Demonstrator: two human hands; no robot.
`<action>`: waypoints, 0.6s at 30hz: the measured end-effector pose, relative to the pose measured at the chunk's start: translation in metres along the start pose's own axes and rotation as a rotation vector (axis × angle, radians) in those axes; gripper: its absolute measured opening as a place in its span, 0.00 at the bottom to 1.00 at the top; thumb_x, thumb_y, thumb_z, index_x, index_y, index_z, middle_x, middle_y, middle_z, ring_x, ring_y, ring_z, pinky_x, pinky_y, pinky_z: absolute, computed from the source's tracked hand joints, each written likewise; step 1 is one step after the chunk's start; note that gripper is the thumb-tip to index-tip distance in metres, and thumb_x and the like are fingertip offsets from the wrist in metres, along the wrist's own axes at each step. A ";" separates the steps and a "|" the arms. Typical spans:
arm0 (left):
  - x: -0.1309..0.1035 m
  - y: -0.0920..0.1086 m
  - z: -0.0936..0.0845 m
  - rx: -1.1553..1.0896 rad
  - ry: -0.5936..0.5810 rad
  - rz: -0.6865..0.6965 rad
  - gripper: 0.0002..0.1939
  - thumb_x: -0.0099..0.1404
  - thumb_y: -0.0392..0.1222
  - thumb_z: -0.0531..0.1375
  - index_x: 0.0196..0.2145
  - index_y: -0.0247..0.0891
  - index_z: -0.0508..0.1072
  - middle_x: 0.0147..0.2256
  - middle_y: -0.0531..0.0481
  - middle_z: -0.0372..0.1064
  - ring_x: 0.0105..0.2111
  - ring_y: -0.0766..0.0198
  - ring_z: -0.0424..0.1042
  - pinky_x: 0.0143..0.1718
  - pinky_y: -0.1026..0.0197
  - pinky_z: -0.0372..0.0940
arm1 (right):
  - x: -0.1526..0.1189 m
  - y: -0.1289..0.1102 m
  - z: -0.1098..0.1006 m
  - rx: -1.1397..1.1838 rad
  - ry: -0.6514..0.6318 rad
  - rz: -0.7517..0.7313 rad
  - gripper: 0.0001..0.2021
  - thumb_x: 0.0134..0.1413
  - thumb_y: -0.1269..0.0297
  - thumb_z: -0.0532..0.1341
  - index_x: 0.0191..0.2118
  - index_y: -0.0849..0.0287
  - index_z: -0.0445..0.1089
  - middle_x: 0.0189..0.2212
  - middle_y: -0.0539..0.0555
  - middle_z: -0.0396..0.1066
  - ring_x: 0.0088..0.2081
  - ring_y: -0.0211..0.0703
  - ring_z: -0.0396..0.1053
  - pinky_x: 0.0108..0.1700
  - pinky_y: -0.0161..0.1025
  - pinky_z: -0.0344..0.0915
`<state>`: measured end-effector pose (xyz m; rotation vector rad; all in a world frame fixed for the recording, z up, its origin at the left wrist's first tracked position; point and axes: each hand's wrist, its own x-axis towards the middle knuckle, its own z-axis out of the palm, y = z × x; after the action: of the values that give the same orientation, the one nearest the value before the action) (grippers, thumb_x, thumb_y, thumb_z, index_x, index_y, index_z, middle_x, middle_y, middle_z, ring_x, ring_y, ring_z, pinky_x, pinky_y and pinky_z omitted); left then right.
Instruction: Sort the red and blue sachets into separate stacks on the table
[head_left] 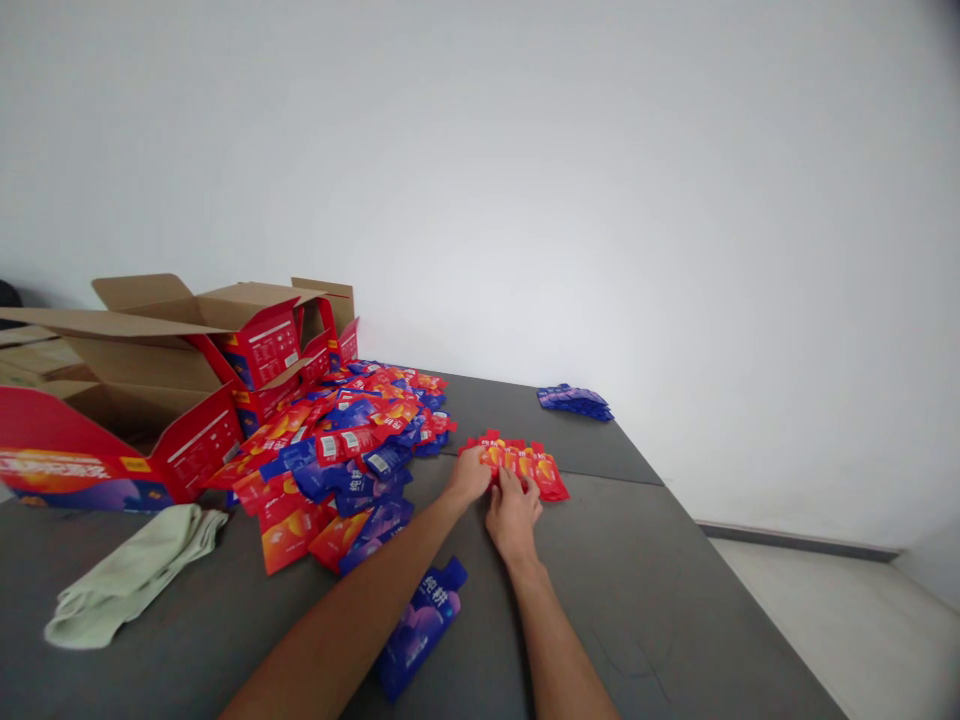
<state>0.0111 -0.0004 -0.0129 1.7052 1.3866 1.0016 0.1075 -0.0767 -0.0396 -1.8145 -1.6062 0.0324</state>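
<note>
A row of overlapping red pouches lies on the dark grey table, right of the middle. My left hand is at the left end of the row, its fingers closed on a red pouch there. Against the row's near edge rests my right hand, fingers bent and slightly apart, touching the pouches; nothing shows gripped in it. A single blue pouch lies near my left forearm, partly covered by it. To the left spreads a large mixed heap of red and blue pouches.
Open red cartons with brown insides stand at the left against the wall. A folded pale green cloth lies in front of them. At the back right, a stack of blue pouches sits near the table's edge.
</note>
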 end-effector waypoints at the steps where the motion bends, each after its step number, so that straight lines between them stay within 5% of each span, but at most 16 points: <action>1: 0.001 0.001 0.001 0.089 0.000 -0.011 0.20 0.56 0.29 0.55 0.45 0.34 0.75 0.45 0.40 0.76 0.45 0.59 0.73 0.48 0.60 0.65 | -0.001 0.001 0.001 -0.007 -0.016 0.003 0.23 0.60 0.65 0.52 0.60 0.52 0.65 0.60 0.59 0.63 0.61 0.63 0.49 0.56 0.62 0.51; 8: -0.004 0.006 0.005 0.368 -0.057 0.037 0.13 0.60 0.36 0.55 0.38 0.36 0.78 0.43 0.37 0.74 0.49 0.52 0.68 0.54 0.52 0.57 | -0.003 0.005 0.007 -0.069 -0.039 -0.012 0.25 0.58 0.67 0.52 0.61 0.51 0.63 0.61 0.57 0.61 0.63 0.65 0.45 0.58 0.63 0.47; 12: -0.013 0.005 0.007 0.608 -0.038 0.045 0.15 0.64 0.43 0.53 0.41 0.38 0.78 0.45 0.36 0.71 0.51 0.48 0.63 0.53 0.48 0.56 | -0.004 0.004 0.007 -0.116 -0.077 -0.009 0.28 0.53 0.69 0.55 0.62 0.53 0.63 0.62 0.57 0.59 0.64 0.66 0.43 0.59 0.63 0.45; 18: -0.025 0.004 0.006 0.624 -0.019 0.040 0.19 0.66 0.46 0.51 0.48 0.39 0.75 0.51 0.36 0.66 0.51 0.47 0.61 0.49 0.49 0.58 | -0.004 0.001 0.004 -0.119 -0.098 -0.009 0.32 0.49 0.70 0.56 0.63 0.55 0.61 0.63 0.59 0.57 0.64 0.66 0.43 0.59 0.61 0.46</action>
<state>0.0150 -0.0263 -0.0151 2.1796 1.7789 0.5947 0.1056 -0.0789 -0.0447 -1.9225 -1.7165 0.0227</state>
